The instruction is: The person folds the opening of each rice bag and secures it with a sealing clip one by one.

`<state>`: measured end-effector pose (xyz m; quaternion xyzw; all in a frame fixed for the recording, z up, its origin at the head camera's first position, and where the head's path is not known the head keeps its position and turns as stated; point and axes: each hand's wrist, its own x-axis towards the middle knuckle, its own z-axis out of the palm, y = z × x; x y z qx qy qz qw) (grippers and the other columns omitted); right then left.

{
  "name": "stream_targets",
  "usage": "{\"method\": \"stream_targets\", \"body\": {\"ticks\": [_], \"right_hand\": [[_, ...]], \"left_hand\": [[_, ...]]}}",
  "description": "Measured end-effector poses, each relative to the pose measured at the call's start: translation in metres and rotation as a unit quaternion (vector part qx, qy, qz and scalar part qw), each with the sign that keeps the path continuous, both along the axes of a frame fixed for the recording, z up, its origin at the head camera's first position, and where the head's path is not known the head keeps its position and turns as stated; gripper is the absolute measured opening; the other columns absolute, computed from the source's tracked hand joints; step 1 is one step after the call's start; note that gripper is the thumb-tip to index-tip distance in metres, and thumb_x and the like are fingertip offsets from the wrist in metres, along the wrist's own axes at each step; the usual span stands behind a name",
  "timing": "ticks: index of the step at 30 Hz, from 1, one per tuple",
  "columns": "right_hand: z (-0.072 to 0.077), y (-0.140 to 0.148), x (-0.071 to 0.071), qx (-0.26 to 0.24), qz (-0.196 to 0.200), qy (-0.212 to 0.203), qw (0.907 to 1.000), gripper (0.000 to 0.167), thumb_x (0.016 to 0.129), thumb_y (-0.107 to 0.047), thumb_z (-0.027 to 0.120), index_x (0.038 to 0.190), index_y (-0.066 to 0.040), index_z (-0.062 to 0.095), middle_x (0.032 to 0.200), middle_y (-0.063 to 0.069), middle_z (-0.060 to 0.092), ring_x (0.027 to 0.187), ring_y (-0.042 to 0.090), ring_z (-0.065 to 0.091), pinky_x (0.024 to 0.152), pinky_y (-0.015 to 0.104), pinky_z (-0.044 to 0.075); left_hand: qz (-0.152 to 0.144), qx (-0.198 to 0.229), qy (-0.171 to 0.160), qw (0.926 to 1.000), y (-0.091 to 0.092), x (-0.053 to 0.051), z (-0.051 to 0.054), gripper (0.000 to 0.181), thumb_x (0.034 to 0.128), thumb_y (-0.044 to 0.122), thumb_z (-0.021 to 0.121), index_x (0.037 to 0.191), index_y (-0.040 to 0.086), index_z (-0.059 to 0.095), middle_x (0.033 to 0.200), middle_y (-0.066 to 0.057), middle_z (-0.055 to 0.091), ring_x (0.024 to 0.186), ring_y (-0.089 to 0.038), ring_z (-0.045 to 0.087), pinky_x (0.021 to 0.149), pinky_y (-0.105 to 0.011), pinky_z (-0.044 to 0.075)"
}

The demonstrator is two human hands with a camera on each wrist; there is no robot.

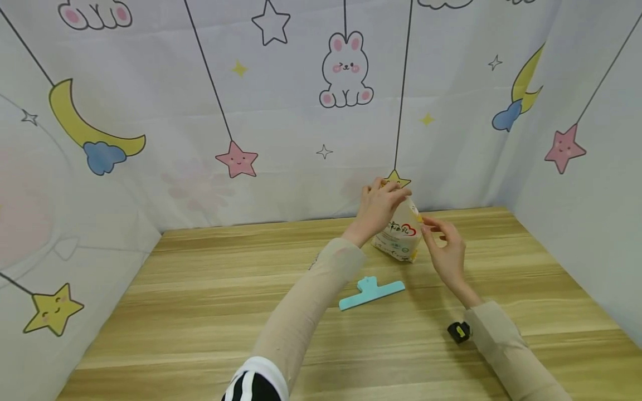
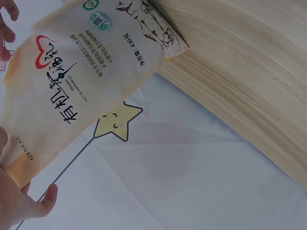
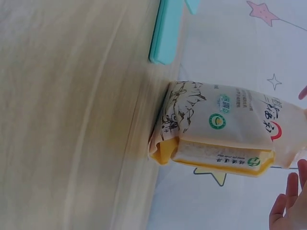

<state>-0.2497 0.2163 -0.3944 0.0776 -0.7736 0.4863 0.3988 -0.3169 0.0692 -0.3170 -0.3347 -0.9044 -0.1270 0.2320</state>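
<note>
A cream, printed food bag (image 1: pixel 398 236) with yellow edges stands upright near the back of the wooden table. My left hand (image 1: pixel 379 205) reaches over it and grips its top, which narrows upward. In the left wrist view, the left thumb (image 2: pixel 44 203) sticks out beside the bag's top corner. At the bag's right edge is my right hand (image 1: pixel 446 250), its fingers loosely bent. The right wrist view shows those fingers (image 3: pixel 291 187) close beside the bag; whether they touch it, I cannot tell. A light-blue bag clip (image 1: pixel 371 292) lies in front of the bag.
A white cloth printed with stars, moons and a rabbit (image 1: pixel 346 72) hangs right behind the table (image 1: pixel 225 312) and along both sides. Near the right sleeve sits a small black object (image 1: pixel 458 332) with a yellow mark.
</note>
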Motion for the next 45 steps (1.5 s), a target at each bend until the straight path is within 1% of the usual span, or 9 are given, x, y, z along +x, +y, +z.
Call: {"method": "stream_targets", "body": {"ticks": [7, 11, 15, 19, 24, 30, 35, 40, 45], "right_hand": [[-0.003, -0.001, 0.002, 0.053, 0.011, 0.031, 0.9981, 0.020, 0.081, 0.001, 0.061, 0.101, 0.000, 0.064, 0.091, 0.017, 0.063, 0.084, 0.001, 0.048, 0.071, 0.018, 0.032], [-0.002, -0.002, 0.004, 0.072, 0.014, 0.045, 0.9963, 0.019, 0.079, 0.003, 0.062, 0.098, 0.002, 0.064, 0.089, 0.018, 0.062, 0.084, -0.001, 0.045, 0.071, 0.021, 0.032], [-0.002, -0.003, 0.006, 0.096, 0.024, 0.071, 0.9926, 0.020, 0.075, 0.008, 0.064, 0.095, 0.004, 0.064, 0.088, 0.018, 0.060, 0.086, 0.000, 0.043, 0.075, 0.022, 0.033], [-0.001, -0.006, 0.008, 0.136, 0.031, 0.100, 0.9852, 0.025, 0.070, 0.013, 0.066, 0.093, 0.004, 0.064, 0.090, 0.017, 0.060, 0.085, 0.011, 0.045, 0.077, 0.022, 0.032], [-0.001, -0.009, 0.011, 0.182, 0.046, 0.125, 0.9742, 0.032, 0.063, 0.017, 0.068, 0.092, 0.004, 0.065, 0.094, 0.017, 0.060, 0.081, 0.028, 0.044, 0.074, 0.029, 0.031], [-0.004, -0.013, 0.016, 0.218, 0.069, 0.119, 0.9661, 0.034, 0.063, 0.015, 0.069, 0.094, 0.001, 0.064, 0.095, 0.018, 0.059, 0.084, 0.029, 0.045, 0.076, 0.033, 0.031], [-0.009, -0.017, 0.021, 0.242, 0.095, 0.111, 0.9592, 0.037, 0.060, 0.014, 0.071, 0.092, -0.001, 0.064, 0.096, 0.016, 0.060, 0.087, 0.027, 0.047, 0.078, 0.036, 0.034], [-0.013, -0.018, 0.023, 0.266, 0.120, 0.103, 0.9508, 0.032, 0.063, 0.008, 0.072, 0.091, -0.003, 0.064, 0.093, 0.012, 0.060, 0.087, 0.025, 0.048, 0.078, 0.033, 0.036], [-0.018, -0.016, 0.024, 0.293, 0.136, 0.101, 0.9411, 0.026, 0.067, 0.002, 0.071, 0.092, -0.003, 0.065, 0.091, 0.010, 0.061, 0.082, 0.021, 0.047, 0.072, 0.031, 0.034]], "left_hand": [[0.001, -0.012, 0.013, 0.9998, -0.001, 0.001, -0.001, 0.027, 0.0934, 0.030, 0.041, 0.115, 0.031, 0.058, 0.114, 0.010, 0.057, 0.108, -0.017, 0.044, 0.082, -0.034, 0.037], [-0.003, -0.011, 0.017, 0.9998, -0.001, 0.001, -0.002, 0.027, 0.0933, 0.030, 0.042, 0.115, 0.030, 0.058, 0.113, 0.010, 0.057, 0.108, -0.017, 0.044, 0.082, -0.034, 0.037], [-0.007, -0.012, 0.018, 0.9997, -0.001, 0.000, -0.002, 0.028, 0.0934, 0.031, 0.041, 0.116, 0.030, 0.058, 0.113, 0.011, 0.057, 0.108, -0.017, 0.043, 0.082, -0.034, 0.037], [-0.009, -0.013, 0.019, 0.9997, 0.001, 0.000, -0.003, 0.028, 0.0935, 0.031, 0.041, 0.116, 0.031, 0.057, 0.113, 0.011, 0.057, 0.109, -0.017, 0.044, 0.081, -0.033, 0.037], [-0.008, -0.011, 0.015, 0.9998, 0.001, 0.001, -0.003, 0.028, 0.0936, 0.031, 0.041, 0.117, 0.030, 0.057, 0.114, 0.011, 0.057, 0.110, -0.017, 0.043, 0.081, -0.034, 0.038], [-0.006, -0.006, 0.010, 0.9999, 0.000, 0.001, -0.003, 0.028, 0.0935, 0.031, 0.041, 0.117, 0.030, 0.057, 0.115, 0.011, 0.057, 0.110, -0.016, 0.043, 0.081, -0.034, 0.037], [-0.007, -0.007, 0.014, 0.9999, -0.001, 0.000, -0.002, 0.028, 0.0935, 0.031, 0.041, 0.116, 0.030, 0.058, 0.114, 0.010, 0.058, 0.110, -0.017, 0.044, 0.081, -0.034, 0.037], [-0.013, -0.003, 0.010, 0.9999, -0.001, -0.001, -0.001, 0.028, 0.0936, 0.030, 0.041, 0.116, 0.029, 0.058, 0.114, 0.010, 0.058, 0.111, -0.018, 0.044, 0.081, -0.034, 0.037], [-0.016, 0.003, -0.001, 0.9999, -0.002, -0.002, 0.000, 0.028, 0.0934, 0.029, 0.042, 0.116, 0.028, 0.058, 0.115, 0.010, 0.058, 0.110, -0.018, 0.043, 0.081, -0.035, 0.037]]}}
